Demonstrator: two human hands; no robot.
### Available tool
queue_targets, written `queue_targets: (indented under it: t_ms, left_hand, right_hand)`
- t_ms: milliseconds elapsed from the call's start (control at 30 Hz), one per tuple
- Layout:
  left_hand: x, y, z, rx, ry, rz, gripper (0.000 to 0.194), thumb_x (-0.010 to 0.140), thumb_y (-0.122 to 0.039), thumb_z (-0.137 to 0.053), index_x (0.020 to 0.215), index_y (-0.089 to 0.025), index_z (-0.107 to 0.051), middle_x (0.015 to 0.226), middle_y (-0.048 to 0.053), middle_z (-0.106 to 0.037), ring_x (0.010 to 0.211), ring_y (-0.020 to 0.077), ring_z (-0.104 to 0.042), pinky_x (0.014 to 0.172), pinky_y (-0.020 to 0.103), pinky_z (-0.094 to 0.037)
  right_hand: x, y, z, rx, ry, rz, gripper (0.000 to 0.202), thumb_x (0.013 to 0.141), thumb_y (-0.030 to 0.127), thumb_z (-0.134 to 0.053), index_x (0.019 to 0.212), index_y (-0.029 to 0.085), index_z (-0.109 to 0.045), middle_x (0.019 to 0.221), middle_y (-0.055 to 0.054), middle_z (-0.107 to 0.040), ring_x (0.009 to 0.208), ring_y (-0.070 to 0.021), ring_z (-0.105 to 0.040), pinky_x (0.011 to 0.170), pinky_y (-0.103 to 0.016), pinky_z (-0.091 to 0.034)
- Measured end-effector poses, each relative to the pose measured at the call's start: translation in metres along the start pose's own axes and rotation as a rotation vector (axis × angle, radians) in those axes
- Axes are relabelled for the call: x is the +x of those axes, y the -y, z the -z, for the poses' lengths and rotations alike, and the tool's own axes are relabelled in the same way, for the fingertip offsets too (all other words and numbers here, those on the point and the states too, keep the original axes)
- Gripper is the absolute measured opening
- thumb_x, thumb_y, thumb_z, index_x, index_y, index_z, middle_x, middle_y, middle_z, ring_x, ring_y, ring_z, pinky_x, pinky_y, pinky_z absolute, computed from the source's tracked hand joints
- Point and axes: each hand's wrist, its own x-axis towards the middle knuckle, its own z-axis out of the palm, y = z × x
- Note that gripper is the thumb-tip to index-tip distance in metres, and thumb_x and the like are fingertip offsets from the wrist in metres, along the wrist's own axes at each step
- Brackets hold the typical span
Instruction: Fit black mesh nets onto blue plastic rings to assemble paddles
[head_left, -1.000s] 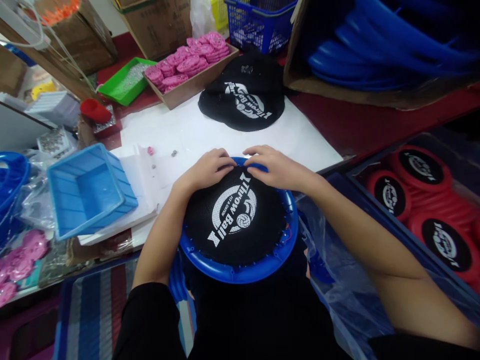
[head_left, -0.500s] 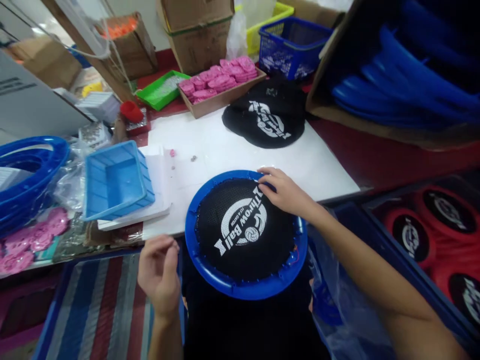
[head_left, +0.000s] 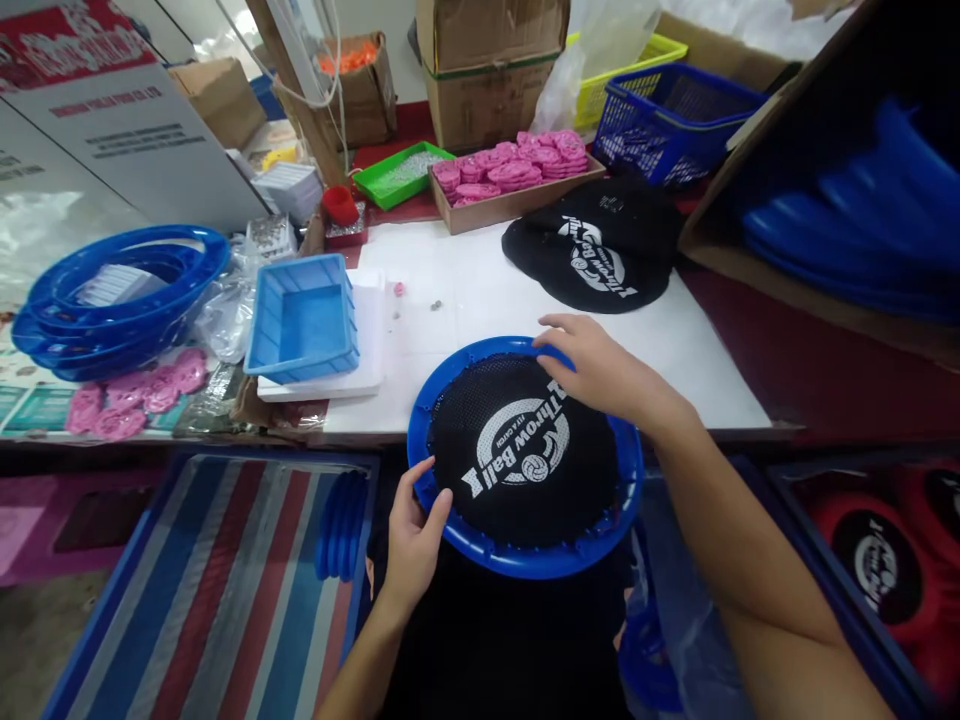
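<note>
A round blue plastic ring (head_left: pixel 424 425) with black mesh (head_left: pixel 465 400) across it, printed "Throw Ball" in white, leans tilted between the table's front edge and my lap. My left hand (head_left: pixel 415 535) is at its lower left rim, index finger and thumb apart; whether the fingertips press on it I cannot tell. Over the upper right rim lies my right hand (head_left: pixel 600 370), fingers spread and slightly bent, nothing visibly pinched. Beyond the ring, loose black printed mesh discs (head_left: pixel 592 250) are stacked on the white sheet (head_left: pixel 457 255).
A light blue bin (head_left: pixel 300 315) stands left on white boards, near stacked blue rings (head_left: pixel 67 270) and pink pieces (head_left: pixel 120 423). Behind are a carton of pink parts (head_left: pixel 517 170), a green tray (head_left: pixel 401 178) and a blue basket (head_left: pixel 667 130). Red-rimmed discs (head_left: pixel 874 560) lie lower right.
My left hand has moved right, from beside the ring to its lower left rim. My right hand stays at the upper rim. The view has shifted left, so things appear further right.
</note>
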Motion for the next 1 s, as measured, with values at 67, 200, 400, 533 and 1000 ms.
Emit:
queue_targets:
  t_ms: [67, 200, 400, 533, 1000]
  left_hand:
    - [0.001, 0.001, 0.002, 0.072, 0.014, -0.028, 0.042, 0.098, -0.05, -0.072, 0.134, -0.029, -0.07, 0.141, 0.008, -0.068, 0.137, 0.0284, -0.063, 0.121, 0.043, -0.048]
    - [0.001, -0.004, 0.006, 0.102, 0.049, -0.053, 0.043, 0.101, -0.049, -0.068, 0.14, -0.03, -0.07, 0.144, 0.007, -0.067, 0.135, 0.0275, -0.064, 0.116, 0.04, -0.052]
    - [0.002, -0.007, 0.01, 0.022, 0.098, -0.06, 0.047, 0.1, -0.047, -0.07, 0.144, -0.03, -0.066, 0.147, 0.007, -0.066, 0.137, 0.0282, -0.063, 0.116, 0.039, -0.053]
    - [0.002, -0.003, 0.007, -0.057, 0.087, -0.037, 0.051, 0.098, -0.045, -0.075, 0.143, -0.024, -0.066, 0.146, 0.01, -0.068, 0.131, 0.0279, -0.067, 0.109, 0.038, -0.057]
    - [-0.003, 0.008, -0.001, -0.12, -0.093, -0.069, 0.045, 0.088, -0.041, -0.086, 0.128, -0.021, -0.08, 0.13, 0.013, -0.076, 0.074, 0.0113, -0.069, 0.063, 0.021, -0.059]
  right_hand:
    - [0.008, 0.009, -0.008, 0.02, 0.033, 0.087, 0.032, 0.105, 0.031, -0.053, 0.127, 0.023, -0.075, 0.151, -0.017, -0.058, 0.144, -0.0392, -0.052, 0.121, -0.065, -0.046]
    - [0.019, 0.008, -0.03, 0.041, 0.133, 0.126, 0.038, 0.104, 0.03, -0.05, 0.133, 0.021, -0.072, 0.146, -0.019, -0.06, 0.14, -0.0388, -0.054, 0.12, -0.065, -0.048]
    - [0.02, -0.007, -0.048, 0.069, 0.092, 0.086, 0.035, 0.1, 0.026, -0.053, 0.129, 0.025, -0.073, 0.146, -0.016, -0.058, 0.142, -0.0392, -0.051, 0.123, -0.067, -0.043]
    - [0.021, -0.003, -0.052, 0.022, 0.077, 0.074, 0.036, 0.098, 0.023, -0.052, 0.126, 0.02, -0.073, 0.145, -0.018, -0.058, 0.141, -0.0415, -0.049, 0.123, -0.067, -0.044]
    - [0.024, -0.003, -0.055, -0.061, 0.046, 0.121, 0.035, 0.101, 0.023, -0.047, 0.122, 0.016, -0.074, 0.139, -0.02, -0.063, 0.133, -0.0408, -0.052, 0.118, -0.065, -0.048]
